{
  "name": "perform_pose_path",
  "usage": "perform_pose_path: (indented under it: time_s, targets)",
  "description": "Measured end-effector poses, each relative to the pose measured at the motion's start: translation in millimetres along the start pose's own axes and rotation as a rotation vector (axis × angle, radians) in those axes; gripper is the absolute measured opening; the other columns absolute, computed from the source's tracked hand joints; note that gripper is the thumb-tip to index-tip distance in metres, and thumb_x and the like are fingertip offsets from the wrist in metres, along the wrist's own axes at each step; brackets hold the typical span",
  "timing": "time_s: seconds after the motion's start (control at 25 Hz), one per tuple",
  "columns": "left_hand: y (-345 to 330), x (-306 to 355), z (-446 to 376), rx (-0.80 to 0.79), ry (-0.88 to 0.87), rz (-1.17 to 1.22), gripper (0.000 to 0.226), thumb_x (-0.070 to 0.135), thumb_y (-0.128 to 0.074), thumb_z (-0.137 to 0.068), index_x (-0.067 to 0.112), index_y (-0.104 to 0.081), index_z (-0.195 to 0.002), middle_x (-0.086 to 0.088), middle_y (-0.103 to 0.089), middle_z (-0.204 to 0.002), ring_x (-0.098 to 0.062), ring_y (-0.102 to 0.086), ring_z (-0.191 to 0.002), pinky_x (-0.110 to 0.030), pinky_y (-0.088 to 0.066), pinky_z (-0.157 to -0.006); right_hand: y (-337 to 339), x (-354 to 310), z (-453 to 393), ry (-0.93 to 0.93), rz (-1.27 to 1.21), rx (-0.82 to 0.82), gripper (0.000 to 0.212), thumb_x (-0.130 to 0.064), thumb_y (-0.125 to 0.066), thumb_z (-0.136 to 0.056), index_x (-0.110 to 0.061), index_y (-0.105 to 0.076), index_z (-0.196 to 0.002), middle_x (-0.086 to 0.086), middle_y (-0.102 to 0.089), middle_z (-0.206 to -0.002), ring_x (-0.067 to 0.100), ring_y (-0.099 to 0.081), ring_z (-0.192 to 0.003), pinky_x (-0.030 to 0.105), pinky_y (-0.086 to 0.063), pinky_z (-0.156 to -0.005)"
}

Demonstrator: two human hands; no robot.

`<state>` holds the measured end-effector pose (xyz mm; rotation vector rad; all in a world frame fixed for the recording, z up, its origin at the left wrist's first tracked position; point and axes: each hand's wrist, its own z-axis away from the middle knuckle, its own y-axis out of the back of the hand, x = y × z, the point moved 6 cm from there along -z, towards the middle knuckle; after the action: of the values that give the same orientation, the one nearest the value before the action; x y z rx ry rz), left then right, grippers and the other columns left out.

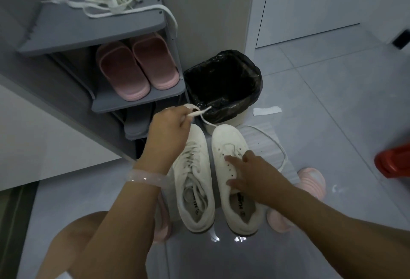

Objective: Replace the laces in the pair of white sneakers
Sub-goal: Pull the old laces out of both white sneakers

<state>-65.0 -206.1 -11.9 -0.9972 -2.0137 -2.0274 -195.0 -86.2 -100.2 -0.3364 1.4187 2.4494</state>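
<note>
On the grey tiled floor [332,105], the left hand [170,127] pinches a flat white lace [199,112]. The right hand [255,174] rests spread on the unlaced white leather sneaker [228,145].

I'm seeing dark printed lettering on the insoles of both white low-top sneakers: on the left sneaker's insole [198,203] and on the right sneaker's insole [241,201]. Each print is showing only a few block letters and a small round mark, and I'm not managing to read either.

Left hand [170,127] raised, fingers pinched; right hand [250,174] (fingers spread) reaching down.
</note>
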Motion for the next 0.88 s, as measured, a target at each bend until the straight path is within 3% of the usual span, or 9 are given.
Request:
perform_pose_path:
  time_s: [0.08, 0.2, 0.28, 0.4, 0.52, 0.6, 0.68, 0.76, 0.88]
  targets:
    - [0.5, 9.3, 0.4, 0.013, -0.067, 0.088, 0.021, 0.004, -0.053, -0.088, 0.007, -0.069, -0.101, -0.006, -0.063, -0.085, -0.012, -0.049, -0.076, -0.010, -0.031, -0.063, 8.5, 12.7, -0.9, -0.003, -0.145, -0.060, 0.060, -0.040, -0.051, -0.091, -0.032, -0.024, -0.144, 0.005, -0.032, -0.135, 0.017, -0.046, -0.107, 0.021, -0.038, -0.088]
    - [0.8, 20.6, 1.2, -0.022, -0.155, 0.138, 0.022, 0.003, -0.054, -0.087, 0.011, -0.069, -0.101, -0.003, -0.067, -0.094, -0.006, -0.052, -0.075, 0.001, -0.035, -0.069, 16.0, 18.8, -3.3, 0.009, -0.157, -0.095, 0.055, -0.035, -0.055, -0.090, -0.031, -0.033, -0.140, 0.001, -0.037, -0.127, 0.009, -0.039, -0.097, 0.019, -0.034, -0.084]
    - [-5.9, 26.2, 4.9, -0.102, -0.218, 0.159, 0.024, 0.004, -0.053, -0.088, 0.014, -0.067, -0.104, -0.002, -0.067, -0.098, -0.007, -0.057, -0.080, -0.005, -0.041, -0.075, 18.2, 15.8, -4.2, 0.004, -0.157, -0.096, 0.048, -0.033, -0.056, -0.090, -0.028, -0.039, -0.135, -0.002, -0.038, -0.111, 0.009, -0.038, -0.095, 0.020, -0.037, -0.081]
    - [-25.6, 29.1, 12.7, -0.308, -0.248, 0.108, 0.031, 0.013, -0.055, -0.089, 0.020, -0.059, -0.120, 0.003, -0.061, -0.120, -0.012, -0.056, -0.107, -0.021, -0.045, -0.091, 21.1, 16.2, -2.6, -0.025, -0.287, -0.094, 0.039, -0.024, -0.058, -0.090, -0.022, -0.048, -0.127, -0.005, -0.040, -0.099, 0.011, -0.051, -0.080, 0.020, -0.050, -0.067]
    - [-44.6, 31.5, 20.4, -0.412, -0.210, 0.047, 0.045, 0.025, -0.062, -0.086, 0.025, -0.052, -0.130, 0.006, -0.057, -0.127, -0.011, -0.052, -0.114, -0.012, -0.033, -0.088, 40.6, 23.3, -3.9, -0.042, -0.403, 0.030, 0.023, -0.013, -0.055, -0.091, -0.017, -0.065, -0.111, -0.004, -0.059, -0.089, 0.003, -0.057, -0.054, 0.012, -0.051, -0.058]
    - [-55.3, 40.7, 26.6, -0.464, -0.198, 0.081, 0.051, 0.032, -0.066, -0.082, 0.026, -0.051, -0.130, 0.008, -0.061, -0.109, -0.010, -0.055, -0.104, -0.013, -0.036, -0.082, 66.9, 25.5, -0.3, -0.059, -0.657, 0.272, 0.021, -0.008, -0.054, -0.091, -0.015, -0.070, -0.102, 0.001, -0.066, -0.086, 0.001, -0.061, -0.051, 0.008, -0.050, -0.060]
    - [-64.2, 55.2, 34.2, -0.486, -0.206, 0.179, 0.047, 0.034, -0.069, -0.080, 0.024, -0.058, -0.124, 0.018, -0.053, -0.077, 0.002, -0.052, -0.075, -0.006, -0.034, -0.065, 88.0, 19.1, 8.3, 0.023, -1.046, 0.452, 0.023, -0.003, -0.052, -0.092, -0.016, -0.069, -0.098, 0.002, -0.067, -0.087, 0.003, -0.067, -0.065, 0.015, -0.056, -0.071]
    - [-70.2, 65.4, 37.1, -0.478, -0.174, 0.295, 0.036, 0.030, -0.067, -0.081, 0.017, -0.063, -0.114, 0.016, -0.045, -0.062, 0.004, -0.046, -0.057, -0.004, -0.034, -0.057, 100.5, 5.4, 15.4, 0.130, -1.306, 0.492, 0.025, 0.001, -0.050, -0.092, -0.015, -0.069, -0.092, -0.001, -0.068, -0.087, 0.007, -0.069, -0.075, 0.019, -0.056, -0.073]
    - [-59.4, 69.3, 27.3, -0.369, -0.091, 0.521, 0.014, 0.020, -0.064, -0.085, 0.018, -0.069, -0.098, 0.005, -0.043, -0.051, -0.003, -0.041, -0.045, -0.008, -0.031, -0.050, 108.9, 7.3, 16.2, 0.172, -1.533, 0.453, 0.027, 0.004, -0.045, -0.092, -0.011, -0.067, -0.086, -0.001, -0.068, -0.079, 0.008, -0.068, -0.074, 0.017, -0.055, -0.070]
